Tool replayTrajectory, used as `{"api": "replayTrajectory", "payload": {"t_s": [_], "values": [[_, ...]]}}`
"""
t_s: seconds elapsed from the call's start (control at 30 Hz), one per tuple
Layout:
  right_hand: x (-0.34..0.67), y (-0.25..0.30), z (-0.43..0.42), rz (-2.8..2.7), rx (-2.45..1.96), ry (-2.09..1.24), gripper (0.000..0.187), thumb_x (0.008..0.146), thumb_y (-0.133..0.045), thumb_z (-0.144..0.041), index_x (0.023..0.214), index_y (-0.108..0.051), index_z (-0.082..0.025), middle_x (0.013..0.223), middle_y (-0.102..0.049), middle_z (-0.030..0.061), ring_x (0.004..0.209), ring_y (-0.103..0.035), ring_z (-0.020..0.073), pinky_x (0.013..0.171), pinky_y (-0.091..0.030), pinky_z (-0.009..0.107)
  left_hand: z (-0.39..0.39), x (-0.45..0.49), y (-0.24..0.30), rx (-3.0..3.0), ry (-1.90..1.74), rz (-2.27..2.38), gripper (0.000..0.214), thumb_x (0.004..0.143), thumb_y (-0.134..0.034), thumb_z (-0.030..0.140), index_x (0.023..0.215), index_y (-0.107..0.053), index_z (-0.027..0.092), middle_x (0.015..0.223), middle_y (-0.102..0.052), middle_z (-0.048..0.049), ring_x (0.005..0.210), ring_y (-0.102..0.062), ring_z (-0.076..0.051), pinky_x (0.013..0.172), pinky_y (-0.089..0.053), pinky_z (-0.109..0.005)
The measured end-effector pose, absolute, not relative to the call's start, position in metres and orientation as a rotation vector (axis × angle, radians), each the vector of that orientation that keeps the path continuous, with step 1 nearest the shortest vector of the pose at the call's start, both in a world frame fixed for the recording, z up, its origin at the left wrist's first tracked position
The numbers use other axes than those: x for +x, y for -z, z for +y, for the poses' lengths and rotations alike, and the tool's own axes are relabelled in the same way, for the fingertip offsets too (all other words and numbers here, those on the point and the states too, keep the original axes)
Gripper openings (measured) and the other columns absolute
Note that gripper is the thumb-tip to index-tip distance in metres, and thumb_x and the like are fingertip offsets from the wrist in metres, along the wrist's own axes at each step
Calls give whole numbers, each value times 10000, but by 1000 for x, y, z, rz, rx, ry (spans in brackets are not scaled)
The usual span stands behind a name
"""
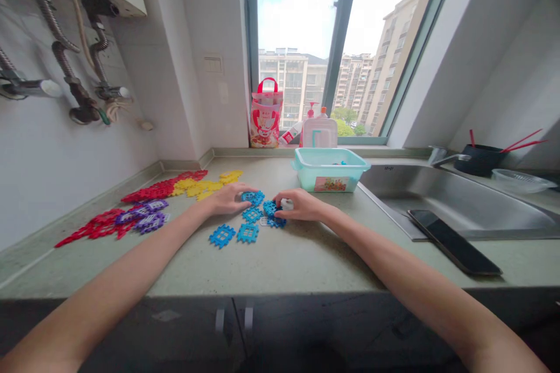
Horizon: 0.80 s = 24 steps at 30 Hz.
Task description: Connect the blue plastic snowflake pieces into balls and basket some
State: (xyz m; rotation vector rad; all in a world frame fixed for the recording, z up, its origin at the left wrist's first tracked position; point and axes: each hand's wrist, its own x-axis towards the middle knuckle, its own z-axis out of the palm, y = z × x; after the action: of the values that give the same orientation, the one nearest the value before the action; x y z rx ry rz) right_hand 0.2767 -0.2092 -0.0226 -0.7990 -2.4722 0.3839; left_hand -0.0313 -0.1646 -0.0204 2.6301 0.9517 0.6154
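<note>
My left hand [226, 198] grips the edge of a blue plastic building tile [254, 196] between thumb and fingers. Across from it, my right hand [301, 205] is closed on blue building tiles [270, 208], which overlap so I cannot tell how many it holds. A small white thing [287, 204] shows between the right thumb and fingers; its kind is unclear. Flat on the counter between and in front of my hands lie loose blue tiles, one at the left [222, 236] and another beside it [248, 233]. A pale lattice piece [265, 221] peeks out by the right fingers.
Red [153, 187], yellow [203, 187] and purple [151, 218] tiles lie in groups at the left. A mint-green tub [331, 173] with some blue pieces inside stands behind my right hand. Rightward are the sink [455, 204] and a phone [452, 242] overlapping its rim.
</note>
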Motion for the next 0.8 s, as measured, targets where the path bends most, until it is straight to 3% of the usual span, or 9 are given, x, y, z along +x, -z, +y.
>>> {"api": "replayTrajectory", "payload": {"t_s": [0.13, 0.23, 0.33, 0.5, 0.8], "values": [[274, 22, -209, -2472, -815, -287, 204, 854, -800, -391, 947, -756, -214, 981, -787, 48, 893, -715, 197, 857, -531, 315, -163, -35, 26, 2526, -705, 1077, 755, 791, -761, 465, 1465, -538, 212, 1215, -738, -114, 957, -724, -221, 889, -594, -384], [275, 20, -208, -2458, -830, -240, 200, 855, -795, -382, 944, -755, -208, 961, -776, 52, 863, -707, 196, 823, -528, 313, -162, -37, 26, 2488, -776, 1055, 777, 777, -788, 504, 1456, -542, 220, 1240, -738, -113, 1085, -710, -246, 952, -574, -418], [281, 19, -206, -2394, -845, -239, 262, 864, -782, -390, 1047, -738, -208, 1010, -774, 61, 917, -715, 208, 858, -535, 329, -163, -35, 26, 2467, -816, 1032, 699, 802, -775, 530, 1412, -601, 237, 1343, -705, -113, 1223, -667, -272, 995, -561, -440], [288, 20, -206, -2424, -797, -316, 482, 934, -712, -433, 1360, -655, -217, 1139, -757, 99, 1019, -717, 225, 945, -539, 372, -163, -31, 27, 2529, -716, 918, 462, 887, -701, 518, 1250, -742, 236, 1368, -704, -97, 1278, -639, -267, 1118, -500, -438], [282, 22, -210, -2501, -788, -382, 383, 899, -760, -465, 1201, -789, -231, 1110, -756, 92, 948, -725, 219, 924, -550, 347, -162, -39, 24, 2647, -655, 887, 440, 916, -683, 523, 1265, -763, 268, 1322, -720, -91, 1211, -671, -254, 1116, -492, -403]]}}
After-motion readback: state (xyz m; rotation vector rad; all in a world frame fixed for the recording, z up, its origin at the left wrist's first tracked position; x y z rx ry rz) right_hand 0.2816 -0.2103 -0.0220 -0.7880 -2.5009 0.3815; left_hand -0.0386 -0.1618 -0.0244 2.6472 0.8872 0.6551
